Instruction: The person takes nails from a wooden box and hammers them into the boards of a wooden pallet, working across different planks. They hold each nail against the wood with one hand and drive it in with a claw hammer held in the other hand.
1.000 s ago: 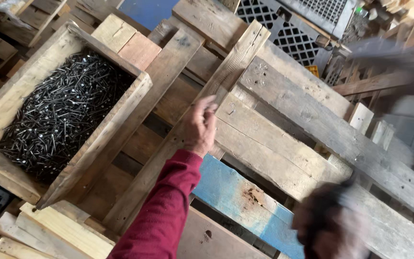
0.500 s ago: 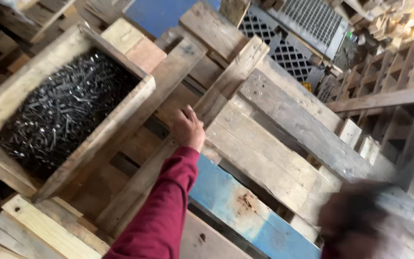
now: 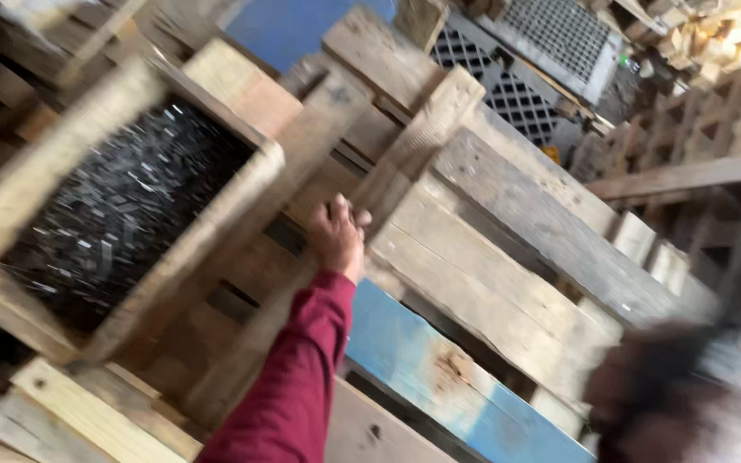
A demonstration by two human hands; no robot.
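Observation:
My left hand (image 3: 339, 236), in a dark red sleeve, lies with curled fingers on a long diagonal wooden slat (image 3: 405, 154) of a pallet, beside a wide grey board (image 3: 490, 291). Motion blur hides whether anything small sits between the fingers. My right hand (image 3: 671, 394) is a dark smear at the bottom right corner, over the pallet's lower edge; what it holds cannot be made out. Left of my left hand stands an open wooden box (image 3: 216, 231) filled with dark nails (image 3: 122, 219).
A blue painted board (image 3: 422, 369) runs under my left forearm. Black metal grating (image 3: 508, 86) leans at the top centre. More stacked pallets and timber (image 3: 696, 171) fill the right side, and pale planks (image 3: 87, 411) lie at the lower left.
My left hand has stayed on the slat while the view swung and blurred. The blurred shape at the upper right a second ago is gone, and my right hand stays low at the right.

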